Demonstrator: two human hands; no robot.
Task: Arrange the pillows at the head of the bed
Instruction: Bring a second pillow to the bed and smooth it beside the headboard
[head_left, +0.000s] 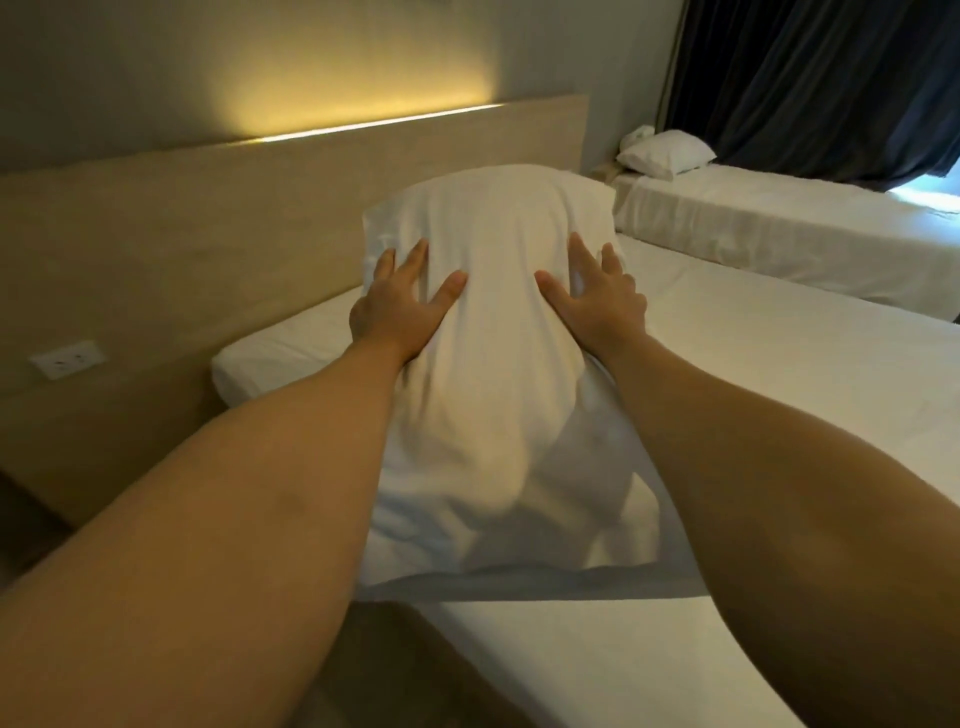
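Head view: white pillow lies on the bed, long axis pointing toward the headboard; left hand and right hand press its flanks, each grip flat, fingers spread.

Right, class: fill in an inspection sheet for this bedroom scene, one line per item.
Surface: near bed, white sheet, mostly bare.
Job's things: pillow held lengthwise over the bed, far end towards the headboard; second pillow on the far bed.
Clutter: small pale bundle behind the second pillow, unclear.
Grippers: left hand and right hand pressed flat on the pillow's sides, fingers spread.
Cables: nothing seen; wall socket unused.
Surroundings: lit strip above headboard, dark curtain.
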